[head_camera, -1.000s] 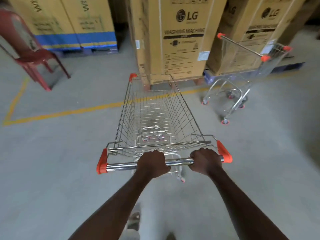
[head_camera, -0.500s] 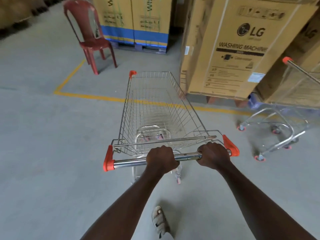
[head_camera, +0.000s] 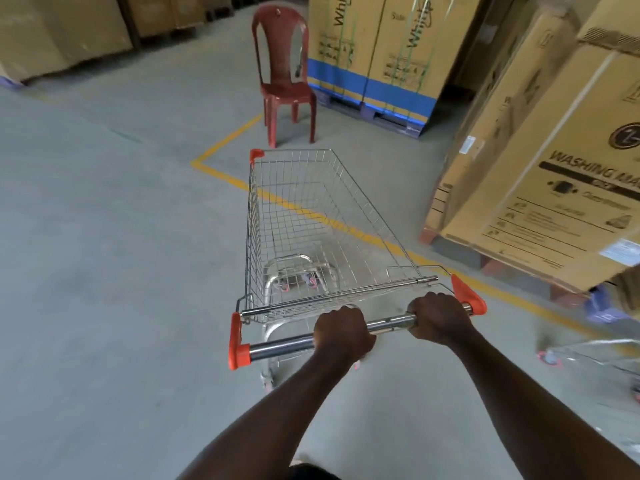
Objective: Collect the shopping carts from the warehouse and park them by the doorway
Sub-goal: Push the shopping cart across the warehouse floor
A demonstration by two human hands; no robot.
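Gripping handle bar [head_camera: 280,346], my left hand [head_camera: 343,329] clamped mid-bar, right hand [head_camera: 438,318] clamped near right end; cart [head_camera: 311,237] long axis runs ahead (toward chair [head_camera: 284,74]).

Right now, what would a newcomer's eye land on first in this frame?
The empty wire shopping cart fills the centre, left hand and right hand gripping its handle. A red plastic chair stands ahead beside blue-banded cartons, and a tall washing machine carton looms at right.
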